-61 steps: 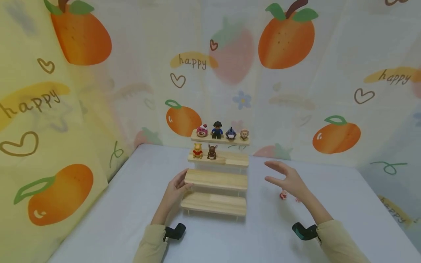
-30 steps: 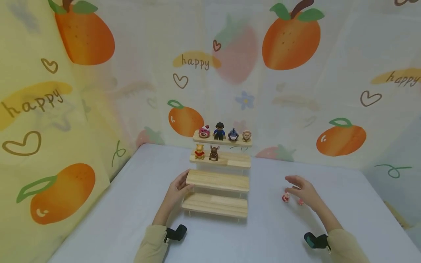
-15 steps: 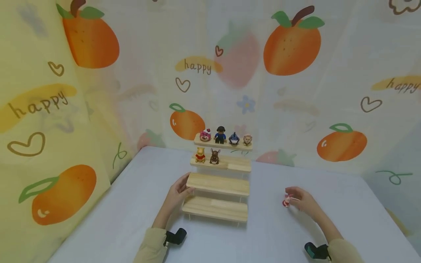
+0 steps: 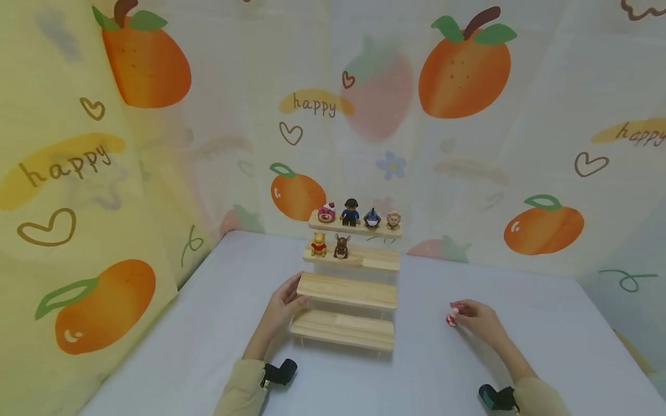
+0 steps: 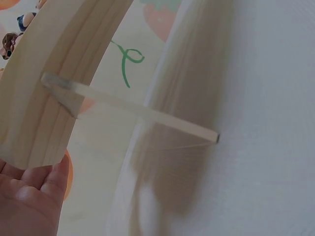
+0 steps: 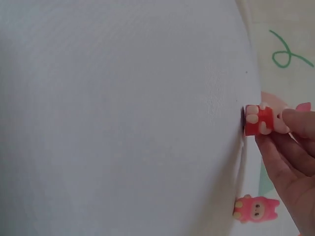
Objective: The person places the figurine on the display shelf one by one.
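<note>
right hand (image 4: 481, 321) pinching the little pink-and-red figurine (image 4: 452, 316) on the tabletop, right of the wooden tiered shelf (image 4: 347, 290) | left hand (image 4: 283, 300) open against shelf's left end | second pink figurine (image 6: 256, 208) just beside

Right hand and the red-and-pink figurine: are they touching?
Touching. The right wrist view shows the right hand pinching the red-and-pink figurine between its fingertips; the head view agrees.
</note>
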A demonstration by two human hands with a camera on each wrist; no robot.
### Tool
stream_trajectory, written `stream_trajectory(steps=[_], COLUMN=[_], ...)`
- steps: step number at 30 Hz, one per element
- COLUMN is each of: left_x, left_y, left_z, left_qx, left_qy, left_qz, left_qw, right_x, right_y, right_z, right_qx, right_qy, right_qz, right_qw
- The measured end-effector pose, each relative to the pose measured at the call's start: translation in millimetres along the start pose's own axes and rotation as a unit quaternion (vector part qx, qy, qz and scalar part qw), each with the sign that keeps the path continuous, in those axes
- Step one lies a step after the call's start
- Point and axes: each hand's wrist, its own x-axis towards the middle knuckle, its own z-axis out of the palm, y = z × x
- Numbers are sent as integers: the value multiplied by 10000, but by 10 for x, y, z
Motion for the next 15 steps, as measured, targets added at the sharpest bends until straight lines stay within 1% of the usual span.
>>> stream_trajectory(steps=[3, 5, 8, 11, 12, 15], left_x=[-3, 2, 14, 16, 12, 10], left_y=[16, 19, 24, 24, 25, 32], left_z=[-7, -10, -13, -13, -12, -13], left_qx=[6, -14, -33, -64, -50, -10], left_qy=[-32, -49, -16, 4, 4, 9], left_qz=[-5, -46, -97, -120, -125, -122], left_qw=[10000, 10000, 9999, 9999, 9999, 9999], right_x=[13, 29, 61, 66, 69, 94], right_y=[-48, -86, -171, -298, -325, -384], right_z=[14, 21, 18, 13, 19, 43], right_qx=[45, 209, 887, 1676, 1842, 2016], right_qy=[105, 216, 262, 255, 261, 353], right_qz=[-74, -109, -116, -97, -124, -248], right_qw=[9999, 9995, 9956, 9855, 9825, 9785])
